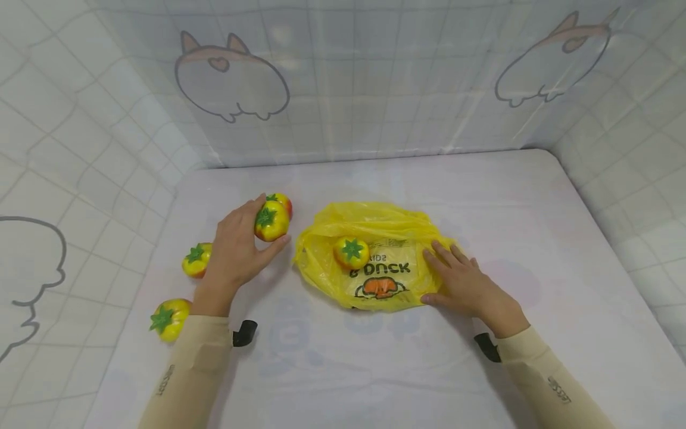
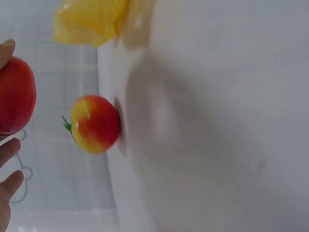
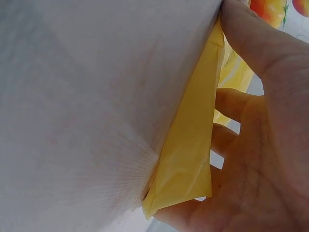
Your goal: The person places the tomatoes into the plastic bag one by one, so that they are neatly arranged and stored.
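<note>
My left hand holds a yellow-and-red toy tomato with a green leafy top, left of the yellow plastic bag. Its red underside shows between thumb and fingers in the left wrist view. Just behind it, another toy tomato is partly covered; the left wrist view shows that tomato standing on the table. On the bag's printed duck side lies one more tomato. With fingers spread, my right hand rests on the bag's right edge; the right wrist view shows the yellow film beneath the fingers.
Two more toy tomatoes lie on the left of the table, one tomato beside the left hand and one tomato by the left sleeve. The white table is bounded by tile-patterned walls at the back and sides.
</note>
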`<state>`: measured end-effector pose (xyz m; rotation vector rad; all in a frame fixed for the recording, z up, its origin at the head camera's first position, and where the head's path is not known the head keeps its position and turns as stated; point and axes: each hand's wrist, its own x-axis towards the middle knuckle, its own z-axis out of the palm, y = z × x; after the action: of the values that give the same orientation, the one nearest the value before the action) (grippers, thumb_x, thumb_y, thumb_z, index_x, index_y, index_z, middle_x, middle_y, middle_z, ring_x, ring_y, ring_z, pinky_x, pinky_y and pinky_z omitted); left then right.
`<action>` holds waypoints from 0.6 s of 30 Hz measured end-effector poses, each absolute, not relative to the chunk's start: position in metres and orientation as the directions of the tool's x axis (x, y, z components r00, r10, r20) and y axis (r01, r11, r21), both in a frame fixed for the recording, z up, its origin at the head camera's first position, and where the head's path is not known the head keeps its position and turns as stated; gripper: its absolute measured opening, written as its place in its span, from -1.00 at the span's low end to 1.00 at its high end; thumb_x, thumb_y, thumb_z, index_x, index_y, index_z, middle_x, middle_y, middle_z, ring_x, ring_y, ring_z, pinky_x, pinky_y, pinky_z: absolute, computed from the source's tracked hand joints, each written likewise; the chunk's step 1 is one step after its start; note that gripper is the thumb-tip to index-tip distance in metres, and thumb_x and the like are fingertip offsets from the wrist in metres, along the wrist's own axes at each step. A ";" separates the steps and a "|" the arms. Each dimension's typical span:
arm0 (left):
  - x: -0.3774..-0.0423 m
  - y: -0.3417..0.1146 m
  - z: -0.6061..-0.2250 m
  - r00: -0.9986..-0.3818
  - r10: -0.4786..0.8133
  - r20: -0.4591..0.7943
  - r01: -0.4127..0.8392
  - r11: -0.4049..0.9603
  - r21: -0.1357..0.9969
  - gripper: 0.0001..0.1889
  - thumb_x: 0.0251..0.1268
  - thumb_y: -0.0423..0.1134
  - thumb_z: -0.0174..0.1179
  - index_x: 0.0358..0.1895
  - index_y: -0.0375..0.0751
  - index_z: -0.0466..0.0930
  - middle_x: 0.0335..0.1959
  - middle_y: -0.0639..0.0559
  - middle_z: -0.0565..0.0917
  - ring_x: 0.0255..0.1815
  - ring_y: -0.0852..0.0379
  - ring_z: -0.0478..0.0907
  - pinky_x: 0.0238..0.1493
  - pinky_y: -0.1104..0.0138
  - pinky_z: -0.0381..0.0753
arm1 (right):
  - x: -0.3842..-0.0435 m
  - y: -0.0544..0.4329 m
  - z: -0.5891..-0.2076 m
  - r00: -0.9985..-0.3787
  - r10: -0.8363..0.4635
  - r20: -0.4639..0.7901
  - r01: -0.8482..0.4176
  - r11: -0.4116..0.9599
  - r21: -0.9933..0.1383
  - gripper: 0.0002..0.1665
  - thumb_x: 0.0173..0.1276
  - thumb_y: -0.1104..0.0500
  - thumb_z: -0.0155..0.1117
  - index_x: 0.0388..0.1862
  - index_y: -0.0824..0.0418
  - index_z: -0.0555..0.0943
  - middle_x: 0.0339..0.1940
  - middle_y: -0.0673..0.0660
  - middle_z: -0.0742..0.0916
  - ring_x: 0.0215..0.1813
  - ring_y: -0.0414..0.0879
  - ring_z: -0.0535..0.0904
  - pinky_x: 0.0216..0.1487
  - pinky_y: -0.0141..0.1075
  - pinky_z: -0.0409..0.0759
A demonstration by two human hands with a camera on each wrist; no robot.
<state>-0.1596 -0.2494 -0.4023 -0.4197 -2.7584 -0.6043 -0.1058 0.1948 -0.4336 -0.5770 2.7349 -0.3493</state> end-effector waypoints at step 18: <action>-0.170 -0.196 -0.392 -0.900 0.318 0.297 0.413 0.840 0.352 -0.01 0.26 0.28 0.33 0.62 -0.15 0.16 0.52 -0.17 0.41 0.50 -0.23 0.34 0.50 -0.21 0.24 | -0.104 0.197 -0.436 -0.865 -0.438 -0.245 -0.359 0.881 -0.309 0.12 0.35 -0.29 0.37 0.66 0.23 0.15 0.69 0.35 0.11 0.60 0.54 -0.01 0.33 0.59 0.14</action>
<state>-0.1705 -0.1957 -0.3924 -0.5632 -2.7923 -0.6094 -0.1035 0.1971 -0.4363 -0.5964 2.7413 -0.3646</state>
